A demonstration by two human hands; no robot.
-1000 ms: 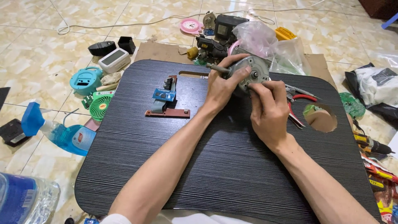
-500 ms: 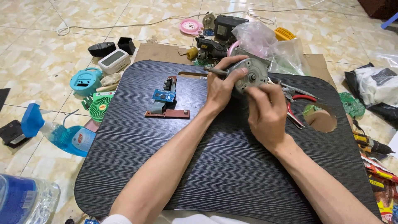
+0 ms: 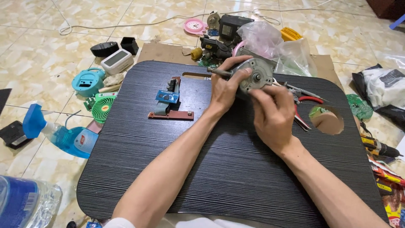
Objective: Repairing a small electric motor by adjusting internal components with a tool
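On the black lap table (image 3: 219, 169), toward its 12 o'clock edge, you hold a grey metal motor (image 3: 253, 77) lifted off the top. Your left hand (image 3: 225, 90) grips its body from 9 o'clock; your right hand (image 3: 272, 116) pinches its face from 6 o'clock. Red-handled pliers (image 3: 301, 99) lie at 3 o'clock, circuit board (image 3: 171, 105) at 9 o'clock.

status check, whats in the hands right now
Left hand grips grey round motor above black lap table. Right hand fingertips on motor's face. Red-handled pliers lie just right; circuit board apart at left.
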